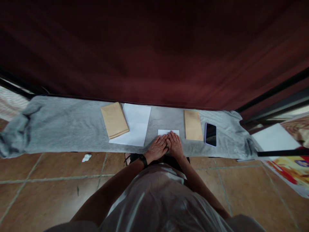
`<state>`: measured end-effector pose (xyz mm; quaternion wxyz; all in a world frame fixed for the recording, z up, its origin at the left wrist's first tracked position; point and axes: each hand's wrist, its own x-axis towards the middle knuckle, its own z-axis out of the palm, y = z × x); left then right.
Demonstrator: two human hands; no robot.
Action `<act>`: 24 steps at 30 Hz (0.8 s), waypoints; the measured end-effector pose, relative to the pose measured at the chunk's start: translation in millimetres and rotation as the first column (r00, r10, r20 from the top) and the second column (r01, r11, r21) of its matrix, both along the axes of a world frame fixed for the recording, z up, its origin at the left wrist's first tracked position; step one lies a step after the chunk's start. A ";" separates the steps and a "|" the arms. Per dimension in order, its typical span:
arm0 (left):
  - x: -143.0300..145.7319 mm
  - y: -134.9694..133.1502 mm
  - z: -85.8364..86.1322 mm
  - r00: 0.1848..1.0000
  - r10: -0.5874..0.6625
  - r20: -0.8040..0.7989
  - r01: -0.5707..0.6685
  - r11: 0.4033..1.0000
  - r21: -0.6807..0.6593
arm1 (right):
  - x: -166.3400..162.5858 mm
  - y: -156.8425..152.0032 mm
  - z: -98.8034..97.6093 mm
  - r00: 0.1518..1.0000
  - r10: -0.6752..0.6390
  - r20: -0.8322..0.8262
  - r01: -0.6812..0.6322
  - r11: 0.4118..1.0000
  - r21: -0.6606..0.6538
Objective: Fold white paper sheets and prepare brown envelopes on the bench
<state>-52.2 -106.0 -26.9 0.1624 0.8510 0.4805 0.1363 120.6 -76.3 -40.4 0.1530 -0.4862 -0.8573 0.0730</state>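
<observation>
A small piece of white paper (165, 131), which looks folded, lies near the front edge of the grey cloth. My left hand (158, 148) rests flat on its near left part, fingers stretched out. Beside it, my right hand (175, 145) lies flat over the right part, its fingers also extended. The two hands meet at the thumbs and cover most of the paper. To the left lie larger white sheets (138, 124), partly under brown envelopes (114, 120). Right of my hands is another brown envelope or packet (193, 125).
A phone (210, 134) with a dark screen lies right of the packet. The grey cloth (65, 125) covers a narrow bench-like surface against a dark red curtain (154, 58). Dark metal bars (277, 93) stand at the right. A white scrap (86, 157) lies on the tiled floor.
</observation>
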 end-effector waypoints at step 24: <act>-168.3 22.2 27.2 0.365 0.929 0.059 -0.929 0.359 0.093 | 12.7 -8.5 -22.3 0.973 -0.227 -0.049 0.232 0.957 0.176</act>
